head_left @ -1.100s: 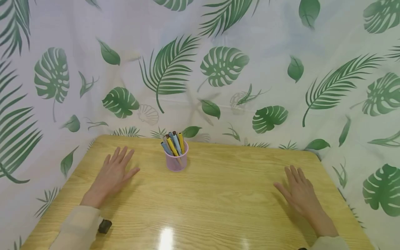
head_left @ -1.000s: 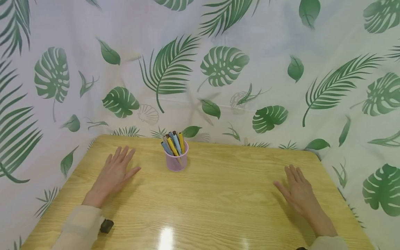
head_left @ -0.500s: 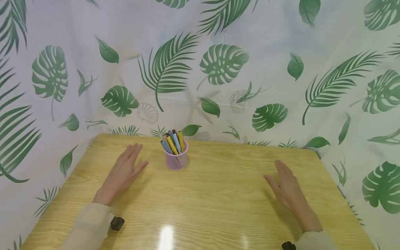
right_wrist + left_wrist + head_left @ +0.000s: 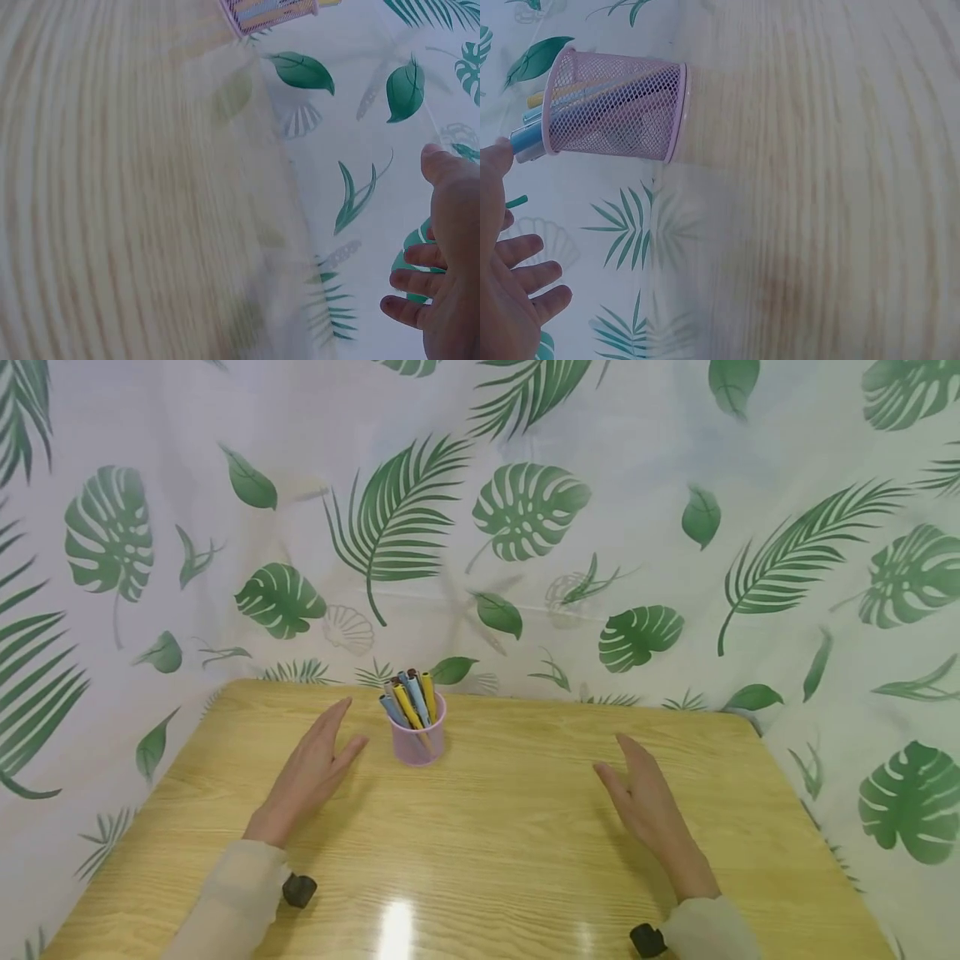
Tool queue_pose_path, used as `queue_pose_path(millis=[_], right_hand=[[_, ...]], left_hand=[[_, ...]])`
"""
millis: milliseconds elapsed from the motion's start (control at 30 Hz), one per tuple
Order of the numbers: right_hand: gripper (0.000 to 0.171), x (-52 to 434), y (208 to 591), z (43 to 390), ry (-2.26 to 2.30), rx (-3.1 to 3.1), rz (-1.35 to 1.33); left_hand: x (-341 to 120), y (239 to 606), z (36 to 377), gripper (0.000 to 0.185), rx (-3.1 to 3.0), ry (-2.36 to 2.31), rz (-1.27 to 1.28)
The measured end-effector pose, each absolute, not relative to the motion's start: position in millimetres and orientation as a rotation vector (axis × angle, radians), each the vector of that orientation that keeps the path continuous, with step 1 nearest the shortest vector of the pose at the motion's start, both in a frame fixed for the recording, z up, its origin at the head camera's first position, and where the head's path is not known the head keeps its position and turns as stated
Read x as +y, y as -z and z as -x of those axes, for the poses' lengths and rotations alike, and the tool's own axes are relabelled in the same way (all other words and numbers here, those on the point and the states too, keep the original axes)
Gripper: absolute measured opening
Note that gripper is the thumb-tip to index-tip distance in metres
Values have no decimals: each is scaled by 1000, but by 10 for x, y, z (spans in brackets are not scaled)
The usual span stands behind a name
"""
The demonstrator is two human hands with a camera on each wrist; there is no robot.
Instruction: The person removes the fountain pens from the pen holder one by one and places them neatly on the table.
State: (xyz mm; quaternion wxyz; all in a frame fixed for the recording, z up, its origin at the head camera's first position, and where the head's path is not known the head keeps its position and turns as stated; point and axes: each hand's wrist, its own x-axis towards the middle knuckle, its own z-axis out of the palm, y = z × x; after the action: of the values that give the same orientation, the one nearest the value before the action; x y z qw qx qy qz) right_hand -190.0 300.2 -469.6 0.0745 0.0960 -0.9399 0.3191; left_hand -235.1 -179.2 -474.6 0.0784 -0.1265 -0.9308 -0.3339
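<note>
Both hands are flat-fingered and hold nothing: the left hand point(image 4: 311, 774) lies just beside an upright pink mesh cup point(image 4: 417, 745), pens point(image 4: 410, 700) pointing up, probably leaning; the right hand point(image 4: 647, 800) well apart, over glossy wood-grain table point(image 4: 510, 860).

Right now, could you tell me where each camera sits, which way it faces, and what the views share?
Head: looks forward and down on the wooden table; left hand and right hand both show.
Left wrist: faces along the table; fingers show at left.
Right wrist: faces table edge and leaf curtain; fingers at right.
All three share the pink mesh pen cup.
</note>
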Motion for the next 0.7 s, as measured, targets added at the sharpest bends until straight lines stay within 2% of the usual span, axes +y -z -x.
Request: queue_pose_path(millis=[700], right_hand=[[68,2328,4737,2102,-1245,-2691,-326]], left_hand=[[-1401,4778,2550,68,-2627,1428,380]])
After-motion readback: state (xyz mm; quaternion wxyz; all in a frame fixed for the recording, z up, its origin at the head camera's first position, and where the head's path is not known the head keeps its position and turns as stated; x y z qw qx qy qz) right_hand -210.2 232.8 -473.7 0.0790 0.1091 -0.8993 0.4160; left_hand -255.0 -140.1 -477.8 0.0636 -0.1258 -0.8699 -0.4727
